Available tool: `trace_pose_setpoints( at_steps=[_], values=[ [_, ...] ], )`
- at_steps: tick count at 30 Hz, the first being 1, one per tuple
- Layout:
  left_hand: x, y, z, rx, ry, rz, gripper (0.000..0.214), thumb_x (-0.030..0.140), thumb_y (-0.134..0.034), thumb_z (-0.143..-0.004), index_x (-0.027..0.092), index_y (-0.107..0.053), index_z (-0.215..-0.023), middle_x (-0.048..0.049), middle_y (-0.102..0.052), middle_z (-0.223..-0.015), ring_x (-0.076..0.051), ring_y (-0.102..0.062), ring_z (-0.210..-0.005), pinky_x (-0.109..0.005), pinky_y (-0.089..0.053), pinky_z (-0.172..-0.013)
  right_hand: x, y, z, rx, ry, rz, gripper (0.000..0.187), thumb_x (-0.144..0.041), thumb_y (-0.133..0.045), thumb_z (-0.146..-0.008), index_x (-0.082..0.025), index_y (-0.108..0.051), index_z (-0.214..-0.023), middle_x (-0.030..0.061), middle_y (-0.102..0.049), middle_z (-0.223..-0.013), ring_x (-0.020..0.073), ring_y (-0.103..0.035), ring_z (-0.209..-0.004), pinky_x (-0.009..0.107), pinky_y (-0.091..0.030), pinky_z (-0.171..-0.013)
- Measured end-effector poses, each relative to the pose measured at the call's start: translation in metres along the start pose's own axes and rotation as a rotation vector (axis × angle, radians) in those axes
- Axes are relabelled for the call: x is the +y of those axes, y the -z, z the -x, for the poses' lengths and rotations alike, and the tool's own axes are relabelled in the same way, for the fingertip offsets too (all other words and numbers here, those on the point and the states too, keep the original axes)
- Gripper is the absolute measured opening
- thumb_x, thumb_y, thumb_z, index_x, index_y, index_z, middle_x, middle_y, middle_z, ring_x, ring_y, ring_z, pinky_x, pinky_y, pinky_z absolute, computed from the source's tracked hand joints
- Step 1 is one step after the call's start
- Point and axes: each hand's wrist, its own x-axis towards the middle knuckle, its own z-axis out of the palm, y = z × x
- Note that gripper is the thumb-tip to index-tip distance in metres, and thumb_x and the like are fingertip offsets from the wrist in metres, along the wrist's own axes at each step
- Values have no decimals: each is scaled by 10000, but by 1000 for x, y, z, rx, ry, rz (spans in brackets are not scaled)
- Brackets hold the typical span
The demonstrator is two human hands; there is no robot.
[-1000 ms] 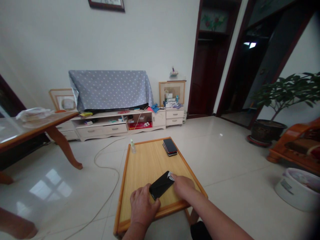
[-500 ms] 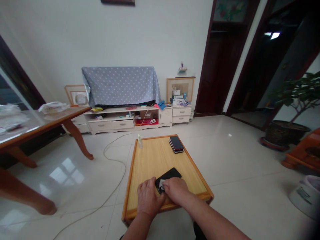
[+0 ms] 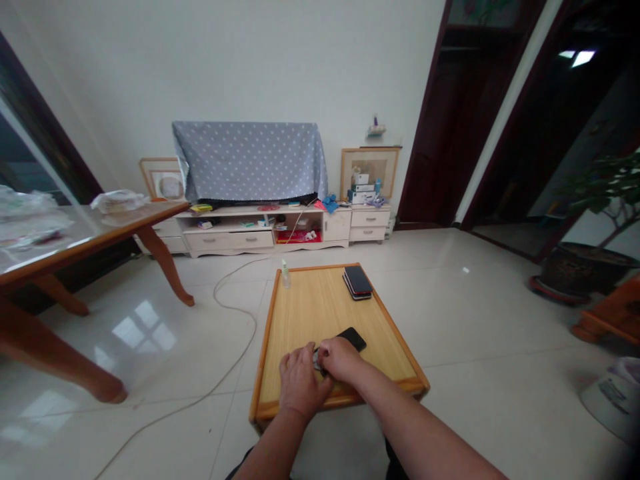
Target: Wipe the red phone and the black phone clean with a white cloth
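So, what does the head camera catch?

Two bare hands at work on a low wooden desk [image 3: 310, 313] with an orange frame, in a tiled living room. The left hand [image 3: 300, 380] and right hand [image 3: 341, 359] meet over a black smartphone [image 3: 354, 339] near the desk's near edge, a little right of centre. Only its far corner shows past the fingers [image 3: 333, 350].

And how do those fingers stand?

Curled downward on both hands, around a small pale scrap [image 3: 317, 360] on the phone. Whether they grip it or only press on it, the view cannot tell.

Is the handling sound?

It looks steady: hands close together, wrists low, the phone lying flat, nothing crowding the work.

Count it up, then.

Two hands. One phone beneath them. By the far edge, right of centre, a stack of what looks like two phones [image 3: 357, 282]. At the far edge, left of centre, one small clear bottle [image 3: 285, 275]. Beyond the desk, one pale cable [image 3: 235, 310] loops across the tile floor [image 3: 465, 333], and a polka-dot cloth [image 3: 250, 160] hangs above a low cream cabinet [image 3: 230, 240].
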Motion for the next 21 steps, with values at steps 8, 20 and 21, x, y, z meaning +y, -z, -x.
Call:
trace_pose_setpoints(
  at_steps=[8, 20, 21],
  values=[
    [-3, 1, 1, -27, 1, 14, 681, 395, -651, -709, 188, -502, -1340, -117, -627, -1264, -281, -506, -1227, -419, -189, -1130, 43, 23, 12, 25, -149, 17, 65, -172, -652, -745, -183, -715, -754, -2, -706, -742, 115, -582, -658, 223, -278, -560],
    [2, 3, 0, 1, 8, 16, 579, 416, -622, -752, 199, -549, -1284, -106, -641, -1228, -274, -526, -1200, -424, -222, -1126, 16, -5, 32, 186, -142, 82, 90, -225, -572, -860, -227, -662, -856, 13, -684, -873, 161, -618, -832, 259, -290, -645],
    [1, 2, 0, -2, 0, 18, 600, 401, -636, -733, 202, -543, -1291, -103, -636, -1237, -274, -522, -1206, -422, -216, -1130, 22, 0, 30, 206, -170, 97, 100, -231, -557, -875, -226, -656, -863, 15, -679, -881, 159, -619, -825, 261, -285, -636]
  ],
)
